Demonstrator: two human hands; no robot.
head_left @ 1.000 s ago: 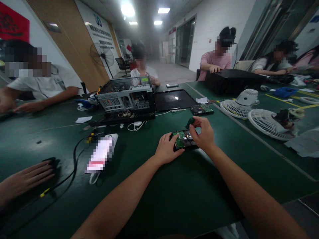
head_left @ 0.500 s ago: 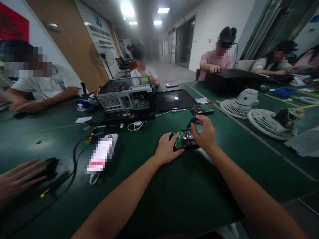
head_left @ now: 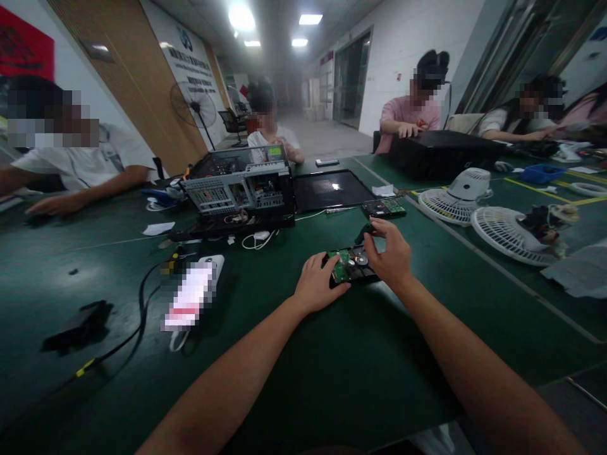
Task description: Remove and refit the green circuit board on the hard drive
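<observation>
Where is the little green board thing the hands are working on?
In the head view, the hard drive with the green board lies mid-table on the green mat, between the left hand and the right hand, in front of the open computer case.

Bare green table (head_left: 332,379) lies open along the near edge. Toward the far edge, an open computer case (head_left: 239,186) and black panel (head_left: 329,189) block passage; fan parts (head_left: 509,234) crowd the right edge, cables (head_left: 142,303) the left.
</observation>
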